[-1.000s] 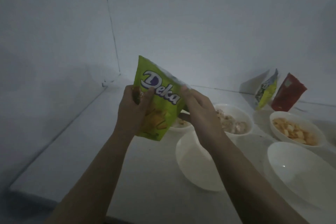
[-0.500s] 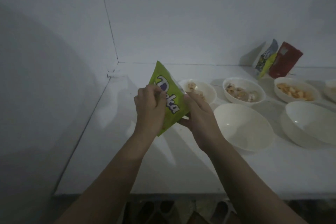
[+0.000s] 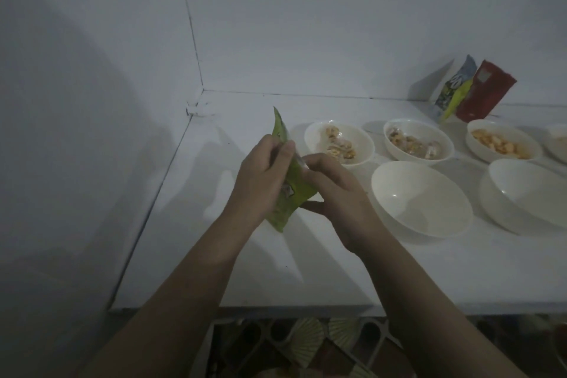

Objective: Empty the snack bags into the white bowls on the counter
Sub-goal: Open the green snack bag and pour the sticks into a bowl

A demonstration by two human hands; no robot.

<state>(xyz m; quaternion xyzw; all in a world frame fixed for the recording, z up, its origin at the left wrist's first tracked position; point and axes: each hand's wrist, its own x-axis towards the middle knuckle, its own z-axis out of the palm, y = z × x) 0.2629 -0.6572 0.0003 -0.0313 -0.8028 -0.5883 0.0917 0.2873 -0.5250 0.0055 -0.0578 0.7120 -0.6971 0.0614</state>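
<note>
A green snack bag hangs edge-on above the white counter, held between both hands. My left hand grips its left side near the top, thumb on the upper edge. My right hand pinches the top edge and cups the right side. Just right of my hands stands an empty white bowl; a second empty bowl is further right. Behind them are three bowls with snacks in them.
Two more snack bags lean on the back wall at the right, one blue-green, one red. Another bowl is cut off by the right edge. Walls close the counter's left and back. The counter's front edge runs below my forearms.
The view has tilted down. The green bag has come lower and turned from logo-facing to edge-on, with both hands still on it.
</note>
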